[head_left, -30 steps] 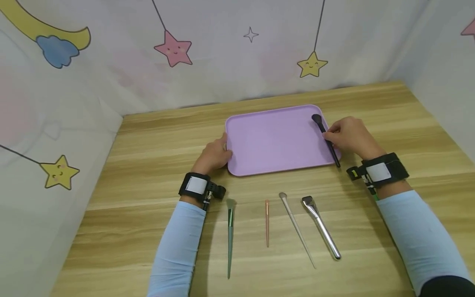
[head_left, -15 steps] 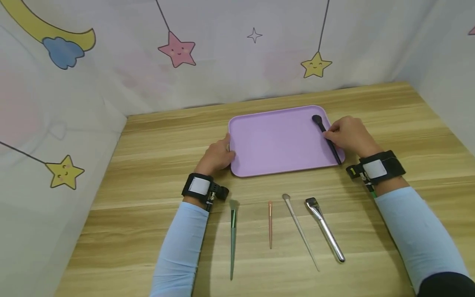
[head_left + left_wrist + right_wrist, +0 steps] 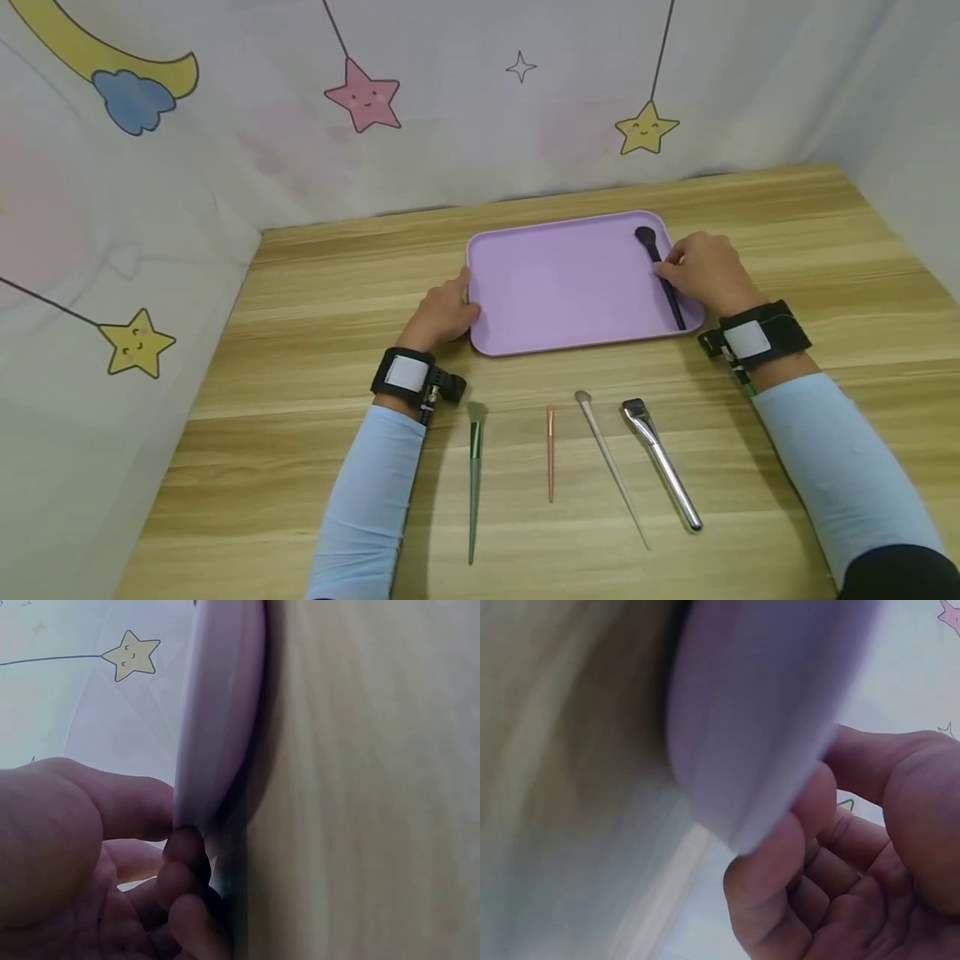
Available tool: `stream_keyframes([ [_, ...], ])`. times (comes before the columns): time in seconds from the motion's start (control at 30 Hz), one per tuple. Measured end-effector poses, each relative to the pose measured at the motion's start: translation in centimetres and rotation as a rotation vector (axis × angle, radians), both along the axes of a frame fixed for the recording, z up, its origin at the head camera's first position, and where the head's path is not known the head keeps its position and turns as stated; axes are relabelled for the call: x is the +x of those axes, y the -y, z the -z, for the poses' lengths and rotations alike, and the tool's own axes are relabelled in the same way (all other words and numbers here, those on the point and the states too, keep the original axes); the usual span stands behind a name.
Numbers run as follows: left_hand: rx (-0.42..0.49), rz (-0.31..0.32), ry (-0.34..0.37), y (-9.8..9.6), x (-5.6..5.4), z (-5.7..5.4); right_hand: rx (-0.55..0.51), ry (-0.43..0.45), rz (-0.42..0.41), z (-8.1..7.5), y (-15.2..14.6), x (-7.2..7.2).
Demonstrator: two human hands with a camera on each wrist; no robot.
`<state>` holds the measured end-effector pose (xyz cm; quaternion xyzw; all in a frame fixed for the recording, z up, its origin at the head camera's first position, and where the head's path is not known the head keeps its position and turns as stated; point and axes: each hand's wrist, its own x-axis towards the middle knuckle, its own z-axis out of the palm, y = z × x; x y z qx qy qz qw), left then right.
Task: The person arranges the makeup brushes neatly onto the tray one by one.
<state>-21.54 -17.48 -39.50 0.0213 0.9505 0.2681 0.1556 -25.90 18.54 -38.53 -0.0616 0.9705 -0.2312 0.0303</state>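
Note:
A black makeup brush (image 3: 649, 242) lies slanted along the right end of the lilac tray (image 3: 555, 287), bristles toward the back. My right hand (image 3: 705, 271) pinches its handle at mid-length, with the thumb reaching over the tray's right rim. In the right wrist view the rim hides the brush, and curled fingers (image 3: 772, 862) lie against the rim's outside. My left hand (image 3: 441, 312) grips the tray's left rim; its thumb lies over the edge, and in the left wrist view its fingers (image 3: 184, 862) bend beneath it.
Nearer the front of the wooden table (image 3: 300, 350) lie a green makeup brush (image 3: 475, 475), a small rose-gold brush (image 3: 551, 454), a thin pale brush (image 3: 609, 458) and a thick silver flat-headed brush (image 3: 667, 471). A printed fabric backdrop (image 3: 450, 158) stands behind the table.
The black brush's handle end has shifted from overhanging the tray's near right corner to lying inside the rim. Both hands stay at the tray; the head view has shifted slightly.

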Motion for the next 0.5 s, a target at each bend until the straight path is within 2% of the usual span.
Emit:
stream_keyframes([
  [0.5,0.0,-0.003,-0.001,-0.11,-0.03,-0.01,-0.014,-0.019,-0.013,-0.87,-0.47,0.73],
])
